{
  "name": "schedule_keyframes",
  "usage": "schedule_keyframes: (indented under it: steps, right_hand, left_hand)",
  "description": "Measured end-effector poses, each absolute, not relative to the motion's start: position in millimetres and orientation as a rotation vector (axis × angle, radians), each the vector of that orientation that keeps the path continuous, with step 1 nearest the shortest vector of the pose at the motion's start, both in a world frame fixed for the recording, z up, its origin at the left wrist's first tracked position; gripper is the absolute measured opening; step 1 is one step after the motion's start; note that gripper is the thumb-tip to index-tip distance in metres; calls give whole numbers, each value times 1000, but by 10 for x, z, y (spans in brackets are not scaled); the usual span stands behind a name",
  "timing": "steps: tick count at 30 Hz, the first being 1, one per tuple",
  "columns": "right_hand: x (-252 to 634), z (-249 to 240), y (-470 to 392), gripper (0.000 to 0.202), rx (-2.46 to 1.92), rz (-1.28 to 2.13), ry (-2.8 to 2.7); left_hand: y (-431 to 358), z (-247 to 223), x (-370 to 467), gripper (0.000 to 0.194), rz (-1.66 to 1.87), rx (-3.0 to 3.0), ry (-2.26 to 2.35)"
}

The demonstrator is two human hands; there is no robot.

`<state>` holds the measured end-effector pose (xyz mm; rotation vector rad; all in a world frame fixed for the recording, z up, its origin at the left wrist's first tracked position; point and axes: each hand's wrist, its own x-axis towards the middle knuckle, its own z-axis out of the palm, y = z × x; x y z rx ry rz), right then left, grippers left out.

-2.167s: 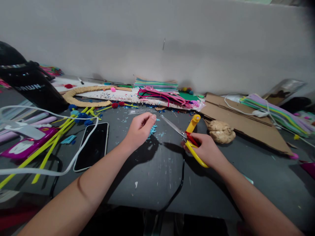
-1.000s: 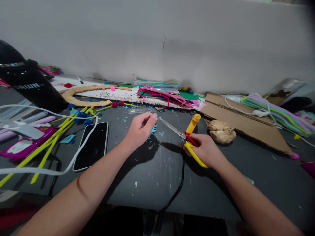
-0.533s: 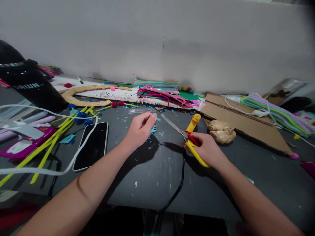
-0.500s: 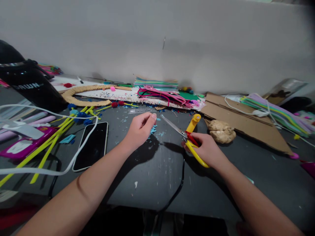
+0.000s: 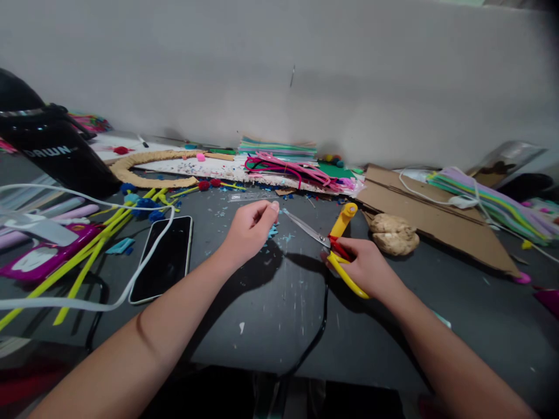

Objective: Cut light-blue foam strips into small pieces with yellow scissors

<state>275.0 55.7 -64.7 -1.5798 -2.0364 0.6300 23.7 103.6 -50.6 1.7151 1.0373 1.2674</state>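
My left hand (image 5: pixel 252 231) is closed in a pinch above the middle of the table; whatever lies between its fingertips is too small to make out. Small light-blue scraps (image 5: pixel 271 231) lie on the tabletop just beneath it. In my right hand (image 5: pixel 364 265) is a pair of scissors (image 5: pixel 310 230) with yellow and red handles. Its blades point up and left, their tips close to my left fingertips, and look nearly together. Behind the handles stands a yellow plastic tool (image 5: pixel 343 220), partly hidden. A beige lumpy ball (image 5: pixel 394 234) sits right of the scissors.
On the left are a phone (image 5: pixel 162 259), a white cable (image 5: pixel 146 262), yellow strips (image 5: pixel 98 250), a purple tool (image 5: pixel 52 250) and a black bottle (image 5: pixel 56 145). Pink pipe cleaners (image 5: pixel 292 169) lie at the back. Cardboard (image 5: pixel 428 218) and foam sheets (image 5: pixel 489 201) lie right.
Both hands have barely moved. The scissors have shifted very slightly left, and their blades are turned a little differently.
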Motion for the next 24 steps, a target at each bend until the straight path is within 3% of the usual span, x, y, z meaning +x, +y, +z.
schedule_keyframes:
  steps: [24]
  right_hand:
    - [2747,-638,554,20,-1562,624,-2029]
  left_hand:
    - [1030,-484,246,41,1275,1708,1014]
